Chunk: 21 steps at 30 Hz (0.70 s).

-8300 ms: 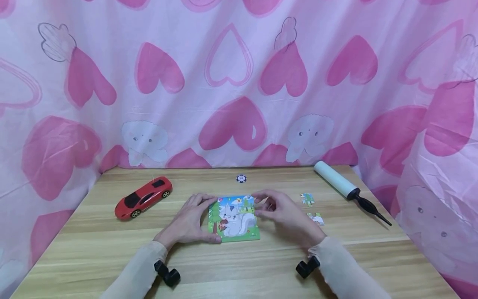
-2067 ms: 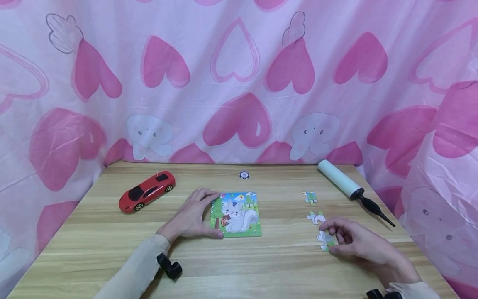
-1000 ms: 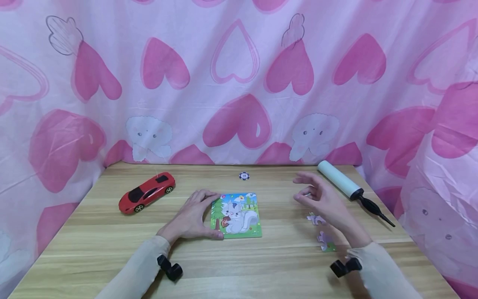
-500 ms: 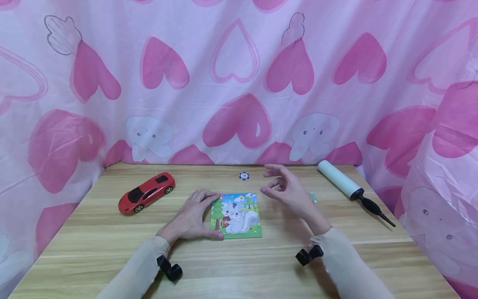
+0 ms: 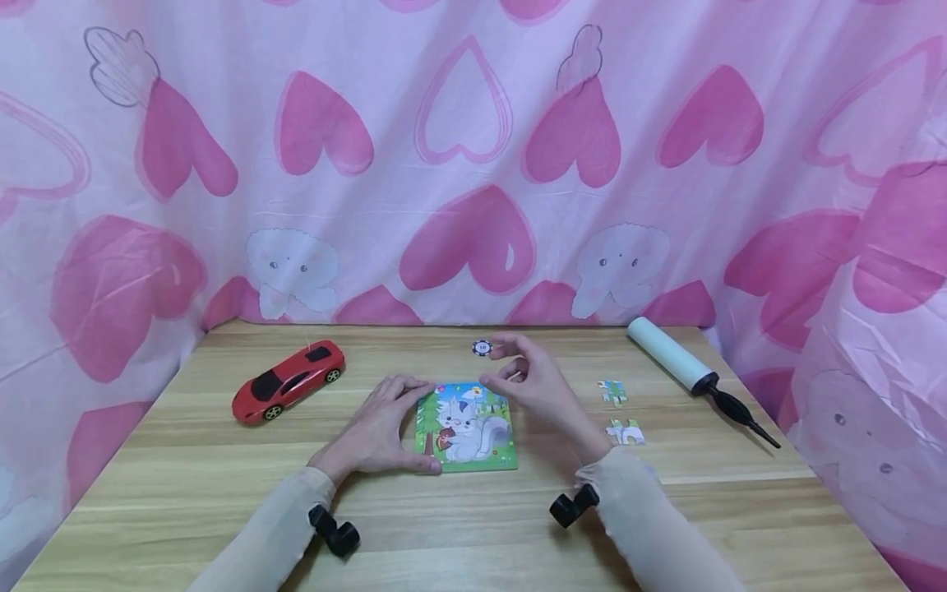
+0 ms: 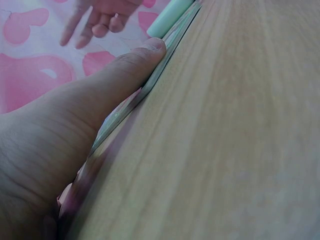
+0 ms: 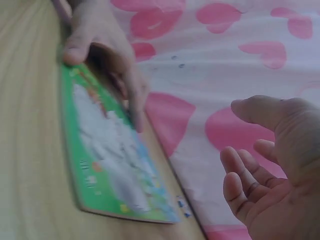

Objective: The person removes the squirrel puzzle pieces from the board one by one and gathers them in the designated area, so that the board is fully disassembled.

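Observation:
A square jigsaw puzzle (image 5: 473,436) with a grey-white squirrel picture lies flat on the table in the head view. My left hand (image 5: 377,427) holds its left side, thumb at the near corner and index finger at the far corner. Over the puzzle's far right corner hovers my right hand (image 5: 533,378), fingers loosely bent and nothing between them, as the right wrist view also shows. To the right lie loose puzzle pieces: one blue-green piece (image 5: 612,392) and one white-grey piece (image 5: 625,432). A third piece is almost wholly hidden by the right sleeve.
A red toy car (image 5: 290,382) stands at the left. Behind the puzzle lies a poker chip (image 5: 482,348), close to the right fingertips. At the right back is a pale green hand pump (image 5: 669,356) with a black nozzle. A pink heart curtain (image 5: 459,247) borders the table.
My right hand set a third piece down at the right, let go, then came back leftward over the puzzle with nothing in it. My left hand has stayed at the puzzle's left side.

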### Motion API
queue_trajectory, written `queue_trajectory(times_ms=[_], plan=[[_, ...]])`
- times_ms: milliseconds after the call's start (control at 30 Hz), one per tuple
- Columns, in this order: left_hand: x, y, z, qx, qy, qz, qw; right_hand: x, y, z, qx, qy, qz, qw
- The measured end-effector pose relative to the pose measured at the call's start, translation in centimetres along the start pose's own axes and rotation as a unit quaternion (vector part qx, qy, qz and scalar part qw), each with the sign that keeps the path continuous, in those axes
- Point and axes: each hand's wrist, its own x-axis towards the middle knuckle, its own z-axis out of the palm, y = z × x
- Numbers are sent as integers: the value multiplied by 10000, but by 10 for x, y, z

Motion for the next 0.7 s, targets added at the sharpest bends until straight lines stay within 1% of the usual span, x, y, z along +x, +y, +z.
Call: queue_trajectory(times_ms=[100, 267, 367, 567, 700], plan=[[0, 0, 0, 9, 6, 10, 10000, 0, 6, 9, 73, -54, 196, 9998], [-2, 1, -1, -7, -11, -8, 10000, -2, 16, 22, 170, -306, 341, 9988], [-2, 0, -1, 6, -21, -7, 10000, -3, 21, 28, 87, -392, 445, 9982], [0, 0, 0, 7, -49, -66, 10000, -5, 26, 35, -394, -315, 786, 9956], [1, -1, 1, 12, -52, -69, 10000, -5, 26, 39, -778, -312, 898, 9924]])
